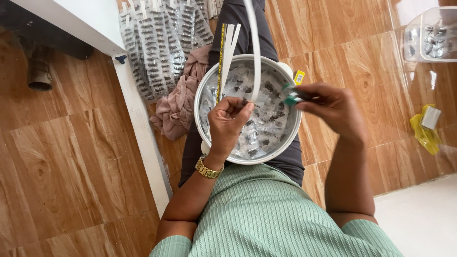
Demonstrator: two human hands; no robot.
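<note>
Left hand [229, 120] pinches white strips [255, 52] above a lap-held white bowl [205, 90] of small packets; right hand [332, 105] grips a green stapler [291, 94].

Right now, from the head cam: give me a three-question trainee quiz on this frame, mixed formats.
1. True or false: the round white metal bowl of small clear packets rests on the person's lap.
2. Which hand pinches the long white paper strips? A left hand B right hand C neither
3. Fill in: the right hand holds a small ____ tool over the bowl.

Key: 1 true; 2 A; 3 green
</note>
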